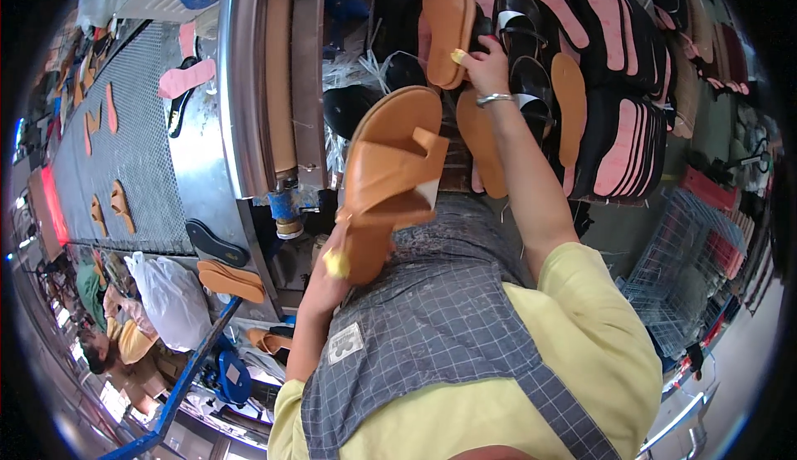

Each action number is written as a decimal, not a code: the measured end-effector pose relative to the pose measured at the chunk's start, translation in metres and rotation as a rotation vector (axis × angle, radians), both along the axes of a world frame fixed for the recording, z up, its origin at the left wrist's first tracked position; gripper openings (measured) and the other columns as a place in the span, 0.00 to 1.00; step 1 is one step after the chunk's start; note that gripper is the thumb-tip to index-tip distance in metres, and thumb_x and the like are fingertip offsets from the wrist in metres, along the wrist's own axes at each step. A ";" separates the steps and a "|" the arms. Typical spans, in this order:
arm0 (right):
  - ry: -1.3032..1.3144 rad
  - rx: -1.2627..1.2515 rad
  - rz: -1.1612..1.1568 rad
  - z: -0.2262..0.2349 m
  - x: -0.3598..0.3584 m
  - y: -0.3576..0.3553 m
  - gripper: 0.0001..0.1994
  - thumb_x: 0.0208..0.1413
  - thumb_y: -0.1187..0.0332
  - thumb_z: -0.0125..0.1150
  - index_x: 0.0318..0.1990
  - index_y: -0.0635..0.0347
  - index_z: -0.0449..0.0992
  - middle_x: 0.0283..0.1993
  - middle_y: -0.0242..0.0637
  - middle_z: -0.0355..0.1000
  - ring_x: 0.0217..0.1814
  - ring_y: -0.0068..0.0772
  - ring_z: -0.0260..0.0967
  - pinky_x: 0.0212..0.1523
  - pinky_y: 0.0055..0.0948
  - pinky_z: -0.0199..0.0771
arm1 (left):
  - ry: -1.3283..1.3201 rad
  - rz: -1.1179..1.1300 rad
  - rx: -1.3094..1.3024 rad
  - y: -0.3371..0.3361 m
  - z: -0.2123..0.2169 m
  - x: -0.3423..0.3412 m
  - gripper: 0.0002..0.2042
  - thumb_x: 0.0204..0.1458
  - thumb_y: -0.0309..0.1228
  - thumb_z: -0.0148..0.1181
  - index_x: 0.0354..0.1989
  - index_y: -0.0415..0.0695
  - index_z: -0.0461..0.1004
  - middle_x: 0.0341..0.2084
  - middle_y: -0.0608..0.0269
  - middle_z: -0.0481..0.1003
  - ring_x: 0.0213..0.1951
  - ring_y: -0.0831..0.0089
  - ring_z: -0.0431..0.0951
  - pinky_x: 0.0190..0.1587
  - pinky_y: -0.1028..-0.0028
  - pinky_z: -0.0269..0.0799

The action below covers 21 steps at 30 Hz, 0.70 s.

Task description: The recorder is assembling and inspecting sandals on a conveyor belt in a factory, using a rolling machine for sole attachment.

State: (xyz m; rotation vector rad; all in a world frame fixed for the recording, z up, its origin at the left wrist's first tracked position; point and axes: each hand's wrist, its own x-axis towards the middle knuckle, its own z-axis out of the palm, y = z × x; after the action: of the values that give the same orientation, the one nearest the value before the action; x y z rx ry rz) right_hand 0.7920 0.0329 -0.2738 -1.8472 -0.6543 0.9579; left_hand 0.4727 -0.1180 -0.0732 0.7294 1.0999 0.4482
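Observation:
My left hand (329, 271), a yellow cover on one finger, is closed round the heel end of a tan strapped sandal (390, 161) held up in front of my apron. My right hand (488, 68), with a yellow-covered thumb and a bracelet at the wrist, pinches the near end of a tan shoe sole (445, 24) that seems doubled with another. Beside that hand are black strapped sandals (530, 86). Another tan sole (569, 99) lies to their right, and one more tan sole (480, 140) is below, partly hidden by my right forearm.
Stacked black soles with pink faces (621, 146) stand at the right. Left is a mesh conveyor belt (141, 153) carrying sandals and a pink sole piece (187, 79), beside a metal-edged roller (281, 78). A white plastic bag (168, 298), blue rail (178, 393) and wire basket (685, 252) are nearby.

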 end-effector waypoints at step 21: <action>0.905 0.535 0.693 0.282 -0.175 -0.086 0.38 0.47 0.73 0.63 0.65 0.64 0.49 0.58 0.45 0.57 0.59 0.38 0.59 0.59 0.36 0.62 | -0.710 0.808 0.098 0.015 0.004 -0.229 0.31 0.61 0.54 0.27 0.62 0.42 0.55 0.55 0.43 0.65 0.40 0.61 0.75 0.41 0.64 0.75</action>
State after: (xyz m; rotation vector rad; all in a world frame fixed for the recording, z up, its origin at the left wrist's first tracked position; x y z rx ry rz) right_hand 0.6166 -0.0533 0.0077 -0.5701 -0.8533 1.6962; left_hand 0.2435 -0.1026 -0.0689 0.1303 0.6488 1.3397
